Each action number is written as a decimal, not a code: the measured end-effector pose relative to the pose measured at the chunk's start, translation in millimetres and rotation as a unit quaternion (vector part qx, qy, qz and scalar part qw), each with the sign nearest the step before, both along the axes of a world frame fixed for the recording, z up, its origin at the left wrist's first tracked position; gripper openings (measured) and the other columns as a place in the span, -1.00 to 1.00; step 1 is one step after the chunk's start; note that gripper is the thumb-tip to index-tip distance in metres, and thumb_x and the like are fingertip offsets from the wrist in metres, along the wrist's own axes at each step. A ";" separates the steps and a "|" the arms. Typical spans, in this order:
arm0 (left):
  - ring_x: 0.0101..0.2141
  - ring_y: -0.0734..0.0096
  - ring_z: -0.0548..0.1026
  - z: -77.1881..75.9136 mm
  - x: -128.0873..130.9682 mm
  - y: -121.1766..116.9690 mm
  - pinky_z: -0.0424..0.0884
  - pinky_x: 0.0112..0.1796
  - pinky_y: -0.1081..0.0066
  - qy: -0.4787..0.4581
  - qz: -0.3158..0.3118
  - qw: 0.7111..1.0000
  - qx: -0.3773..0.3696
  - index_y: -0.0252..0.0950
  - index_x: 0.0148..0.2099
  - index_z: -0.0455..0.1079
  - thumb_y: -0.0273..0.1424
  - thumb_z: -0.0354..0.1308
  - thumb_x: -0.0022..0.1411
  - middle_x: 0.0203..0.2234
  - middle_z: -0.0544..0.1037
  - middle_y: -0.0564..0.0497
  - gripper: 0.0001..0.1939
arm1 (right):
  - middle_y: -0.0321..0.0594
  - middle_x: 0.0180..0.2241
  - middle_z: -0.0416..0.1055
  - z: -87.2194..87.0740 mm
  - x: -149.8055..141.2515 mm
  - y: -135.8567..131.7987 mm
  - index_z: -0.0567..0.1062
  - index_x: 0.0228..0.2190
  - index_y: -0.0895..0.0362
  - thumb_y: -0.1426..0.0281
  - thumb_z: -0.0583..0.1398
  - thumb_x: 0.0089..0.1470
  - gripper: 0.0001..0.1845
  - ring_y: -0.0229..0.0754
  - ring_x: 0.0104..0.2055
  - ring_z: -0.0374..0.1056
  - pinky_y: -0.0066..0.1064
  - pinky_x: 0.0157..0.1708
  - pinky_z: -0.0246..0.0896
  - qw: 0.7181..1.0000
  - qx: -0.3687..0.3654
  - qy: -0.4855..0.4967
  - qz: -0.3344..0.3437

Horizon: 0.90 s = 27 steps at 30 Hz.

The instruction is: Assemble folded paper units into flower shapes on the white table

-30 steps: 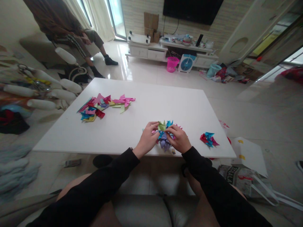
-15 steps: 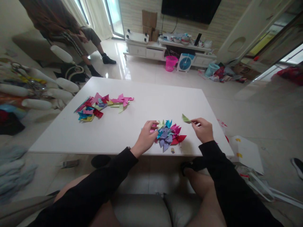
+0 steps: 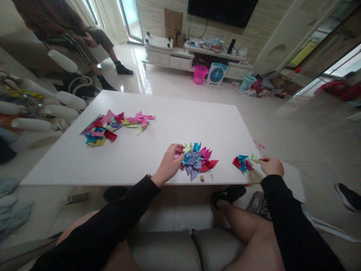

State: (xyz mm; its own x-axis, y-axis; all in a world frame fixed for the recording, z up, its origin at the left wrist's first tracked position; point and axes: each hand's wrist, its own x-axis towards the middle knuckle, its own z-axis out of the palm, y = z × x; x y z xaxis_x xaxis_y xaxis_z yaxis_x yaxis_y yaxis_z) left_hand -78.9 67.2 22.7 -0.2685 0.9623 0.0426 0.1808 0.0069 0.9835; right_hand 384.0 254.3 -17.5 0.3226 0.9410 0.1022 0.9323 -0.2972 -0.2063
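A pale green folded paper piece [image 3: 254,158] is pinched by my right hand [image 3: 271,166] near the table's right edge. Just left of it lies a small cluster of red, blue and magenta folded papers [image 3: 242,163]. My left hand [image 3: 170,162] rests at the left side of a larger heap of origami [image 3: 194,162] in purple, blue, pink, red and green. Its thumb and fingers are apart, touching the heap's edge, partly over a pink piece. Another mixed pile of folded papers [image 3: 105,127] sits at the table's far left, with a pink pinwheel-like piece [image 3: 142,118] beside it.
The white table [image 3: 180,120] spans the view before me. Two tiny items, one a small sticker-like piece [image 3: 202,178], lie near its front edge. A seated person [image 3: 76,41] is at the back left. A pink basket [image 3: 200,74] and a blue fan [image 3: 217,73] stand beyond the table.
My right hand has moved right and toward me with the green paper, uncovering the small cluster at the right. My left hand stays by the heap. The view has shifted slightly.
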 end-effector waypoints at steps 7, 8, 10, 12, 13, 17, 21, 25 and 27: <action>-0.09 0.26 0.57 -0.6 -1.7 -0.1 0.51 -0.03 0.18 -0.005 -0.003 1.000 -0.012 -0.26 -0.08 0.40 -0.53 0.13 0.14 -0.06 0.45 -0.08 -0.73 | 0.06 -0.22 0.60 -8.3 -8.6 -1.7 0.70 -0.28 0.08 0.26 0.28 -0.08 -0.69 0.14 -0.23 0.49 -0.13 -0.26 0.31 0.998 -0.058 -0.029 0.006; -0.08 0.26 0.57 -0.8 -2.0 -0.4 0.50 -0.02 0.18 -0.003 -0.004 1.000 -0.014 -0.26 -0.08 0.39 -0.53 0.12 0.14 -0.05 0.45 -0.09 -0.73 | 0.04 -0.21 0.60 -8.5 -9.7 -2.0 0.70 -0.28 0.07 0.25 0.28 -0.08 -0.69 0.14 -0.22 0.49 -0.14 -0.26 0.31 0.997 -0.071 -0.031 0.010; -0.08 0.26 0.57 -1.2 -2.8 -1.0 0.50 -0.03 0.19 0.002 -0.006 1.000 -0.016 -0.27 -0.08 0.39 -0.53 0.12 0.15 -0.06 0.45 -0.09 -0.74 | 0.02 -0.21 0.61 -8.3 -11.2 -2.6 0.70 -0.27 0.06 0.21 0.29 -0.09 -0.67 0.13 -0.21 0.49 -0.15 -0.25 0.31 0.995 -0.089 -0.028 0.023; -0.07 0.25 0.57 -1.5 -3.8 -1.6 0.51 -0.05 0.21 0.005 -0.006 1.000 -0.016 -0.27 -0.08 0.39 -0.53 0.12 0.16 -0.06 0.45 -0.09 -0.74 | 0.00 -0.21 0.61 -7.6 -11.9 -2.9 0.69 -0.27 0.05 0.16 0.30 -0.11 -0.65 0.13 -0.20 0.49 -0.15 -0.24 0.31 0.994 -0.096 -0.025 0.034; -0.07 0.25 0.57 -1.4 -4.4 -2.0 0.52 -0.06 0.22 0.005 -0.007 1.000 -0.017 -0.27 -0.08 0.39 -0.53 0.11 0.16 -0.06 0.45 -0.09 -0.75 | 0.01 -0.21 0.60 -7.1 -12.1 -2.7 0.69 -0.28 0.05 0.15 0.30 -0.12 -0.63 0.13 -0.20 0.48 -0.15 -0.24 0.31 0.995 -0.094 -0.025 0.038; -0.09 0.26 0.57 1.2 -6.4 -3.9 0.51 -0.05 0.22 0.014 -0.004 1.000 -0.018 -0.26 -0.09 0.39 -0.54 0.11 0.15 -0.08 0.47 -0.08 -0.75 | 0.00 -0.24 0.60 -2.0 -19.7 0.8 0.67 -0.31 0.07 0.21 0.28 -0.14 -0.68 0.10 -0.25 0.47 -0.16 -0.27 0.28 0.996 -0.063 -0.017 0.062; -0.11 0.27 0.57 4.5 -9.3 -3.8 0.52 -0.07 0.23 0.018 -0.005 1.000 -0.020 -0.26 -0.11 0.39 -0.53 0.12 0.16 -0.08 0.48 -0.09 -0.77 | -0.06 -0.27 0.58 11.8 -53.7 2.4 0.66 -0.30 0.05 0.24 0.27 -0.12 -0.70 0.07 -0.24 0.45 -0.18 -0.26 0.26 0.994 -0.008 -0.001 0.112; -0.09 0.24 0.57 2.5 -24.7 4.5 0.52 -0.08 0.21 0.043 0.020 0.999 -0.023 -0.26 -0.08 0.38 -0.50 0.12 0.16 -0.05 0.49 -0.11 -0.75 | -0.12 -0.27 0.54 30.4 -111.6 -9.0 0.63 -0.32 0.06 0.22 0.21 -0.02 -0.73 -0.05 -0.29 0.44 -0.23 -0.23 0.26 0.977 0.064 0.049 0.197; -0.06 0.20 0.55 -1.0 -42.8 11.9 0.50 -0.03 0.16 0.075 0.054 0.995 -0.030 -0.26 -0.05 0.36 -0.51 0.12 0.14 -0.02 0.49 -0.14 -0.71 | -0.13 -0.22 0.52 37.3 -140.2 -17.1 0.61 -0.35 0.07 0.23 0.19 0.00 -0.75 -0.10 -0.30 0.45 -0.25 -0.22 0.26 0.964 0.081 0.074 0.241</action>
State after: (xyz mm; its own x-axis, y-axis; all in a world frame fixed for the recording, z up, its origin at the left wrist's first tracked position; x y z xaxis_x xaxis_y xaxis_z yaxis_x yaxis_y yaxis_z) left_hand -121.7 79.1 21.8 -0.3658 0.9301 0.0334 0.3202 0.0921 0.9429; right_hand 243.9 237.2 19.9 -0.1254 0.9611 0.2461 0.9108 0.2099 -0.3556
